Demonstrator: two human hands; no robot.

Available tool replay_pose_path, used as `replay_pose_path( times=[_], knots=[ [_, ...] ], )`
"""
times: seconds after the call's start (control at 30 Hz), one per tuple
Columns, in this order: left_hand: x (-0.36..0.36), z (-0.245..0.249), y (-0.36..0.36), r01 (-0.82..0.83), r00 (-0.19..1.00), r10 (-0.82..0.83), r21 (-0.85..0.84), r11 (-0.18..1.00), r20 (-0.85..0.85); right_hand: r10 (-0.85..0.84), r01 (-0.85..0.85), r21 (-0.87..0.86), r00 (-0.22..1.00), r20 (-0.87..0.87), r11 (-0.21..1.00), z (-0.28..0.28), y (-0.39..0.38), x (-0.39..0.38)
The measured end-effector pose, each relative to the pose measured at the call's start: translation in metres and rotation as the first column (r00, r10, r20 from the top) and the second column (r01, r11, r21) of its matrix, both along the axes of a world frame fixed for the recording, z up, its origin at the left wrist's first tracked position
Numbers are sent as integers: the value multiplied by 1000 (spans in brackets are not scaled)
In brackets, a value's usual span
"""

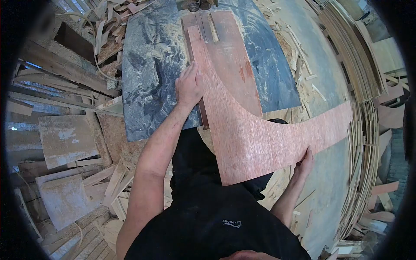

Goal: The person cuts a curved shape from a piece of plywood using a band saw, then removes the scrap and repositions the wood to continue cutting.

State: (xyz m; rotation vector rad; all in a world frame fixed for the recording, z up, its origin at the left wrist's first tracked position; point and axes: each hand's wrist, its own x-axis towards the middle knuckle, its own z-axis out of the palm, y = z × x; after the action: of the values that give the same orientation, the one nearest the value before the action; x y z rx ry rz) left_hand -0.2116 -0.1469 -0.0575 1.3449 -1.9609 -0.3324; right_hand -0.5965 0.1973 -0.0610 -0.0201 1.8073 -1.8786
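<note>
An L-shaped pinkish plywood panel [242, 138] with a concave inner edge lies partly on the saw table and reaches out over its near edge. Its narrow end touches the thin saw blade [200, 19] at the top of the view. My left hand [189, 84] presses against the panel's left edge, fingers closed along it. Under the panel's right arm, my right hand [305, 164] grips the lower edge, thumb on top and the other fingers mostly hidden beneath. A flat reddish board [236, 65] with a slot lies under the panel.
Sawdust covers the dark saw table [147, 69]. Metal guide parts [201, 5] sit above the blade. Offcuts are heaped at the upper left [110, 26], and loose boards [69, 138] stand at left. Stacked thin sheets [357, 173] line the right side. Wood scraps litter the floor.
</note>
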Motion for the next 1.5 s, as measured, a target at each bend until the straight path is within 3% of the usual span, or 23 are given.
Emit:
replay_pose_path(
  times=[0.7, 1.5],
  knots=[
    [1, 4, -7, 1, 999, 1, 34, 999, -49, -16, 16, -8, 1000, 16, 1000, 2, -3, 10],
    [1, -3, -19, 0, 999, -2, -53, 999, -37, 42, -42, -13, 999, 12, 999, 0, -10, 9]
  ],
)
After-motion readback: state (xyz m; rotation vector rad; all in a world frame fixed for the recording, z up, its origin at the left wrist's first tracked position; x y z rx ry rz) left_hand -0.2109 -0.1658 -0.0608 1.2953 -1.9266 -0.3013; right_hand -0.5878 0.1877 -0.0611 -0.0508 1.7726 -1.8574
